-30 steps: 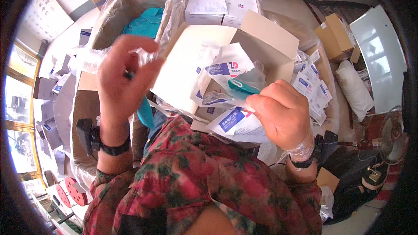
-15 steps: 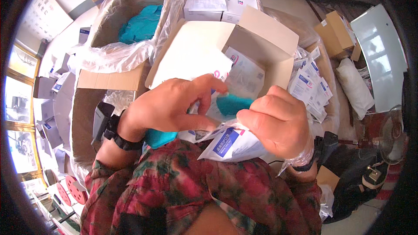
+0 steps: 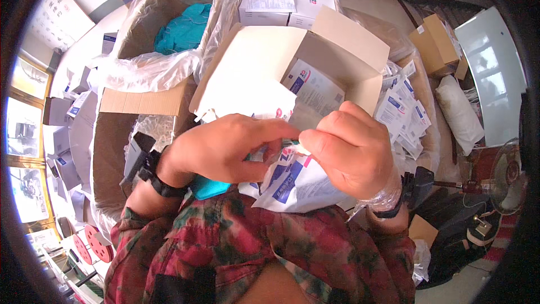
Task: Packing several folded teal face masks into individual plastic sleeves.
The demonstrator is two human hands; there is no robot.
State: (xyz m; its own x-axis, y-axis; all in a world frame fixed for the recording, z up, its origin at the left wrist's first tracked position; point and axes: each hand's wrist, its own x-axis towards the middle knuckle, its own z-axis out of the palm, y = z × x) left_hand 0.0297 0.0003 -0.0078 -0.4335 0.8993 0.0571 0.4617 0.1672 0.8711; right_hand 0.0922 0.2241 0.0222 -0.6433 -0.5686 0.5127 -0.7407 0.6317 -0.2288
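Observation:
My left hand (image 3: 225,146) and my right hand (image 3: 351,149) meet close to my chest, both pinching the top of a white sachet with blue print (image 3: 292,183). A teal item (image 3: 209,187) shows under my left wrist. Just beyond my hands stands an open cardboard box (image 3: 337,50) with flat white printed packets (image 3: 312,87) in it.
A plastic-lined carton (image 3: 152,73) holds teal material (image 3: 183,28) at the upper left. White boxes (image 3: 275,0) fill a bag behind it. Several loose sachets (image 3: 402,115) lie at the right. Small cartons (image 3: 436,39), a fan (image 3: 509,177) and red reels (image 3: 93,245) surround me.
My left hand came down from beside the lined carton to the sachet. The sachet moved nearer to my chest, and both hands now grip its top.

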